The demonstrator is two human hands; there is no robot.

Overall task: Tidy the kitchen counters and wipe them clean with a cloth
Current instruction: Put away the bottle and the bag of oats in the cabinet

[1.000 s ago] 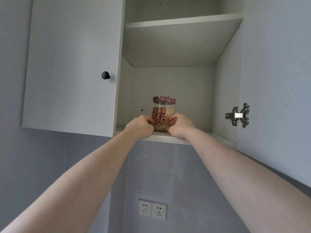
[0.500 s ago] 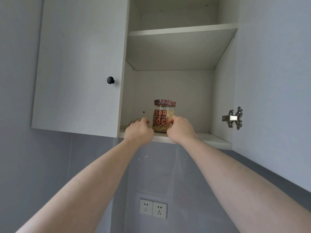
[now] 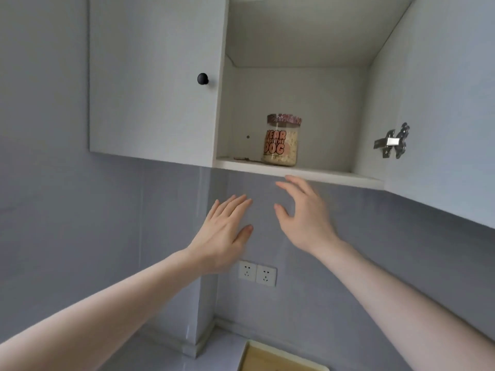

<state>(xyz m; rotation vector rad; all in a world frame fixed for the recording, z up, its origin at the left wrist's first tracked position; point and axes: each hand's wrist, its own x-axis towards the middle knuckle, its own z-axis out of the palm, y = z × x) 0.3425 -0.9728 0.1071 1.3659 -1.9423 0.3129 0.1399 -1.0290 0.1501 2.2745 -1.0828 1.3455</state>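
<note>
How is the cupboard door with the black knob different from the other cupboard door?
The white door with the round black knob is shut flat against the cupboard; the white door with the silver hinge is swung open. The first shows its outer face with the knob, the second its inner face with the hinge. Both are plain white.

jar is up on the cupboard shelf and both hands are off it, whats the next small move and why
Probably swing the open cupboard door shut with the right hand. The jar stands upright on the bottom shelf, both hands are open and empty below it, left hand included, and the door on the right stands wide open.
</note>
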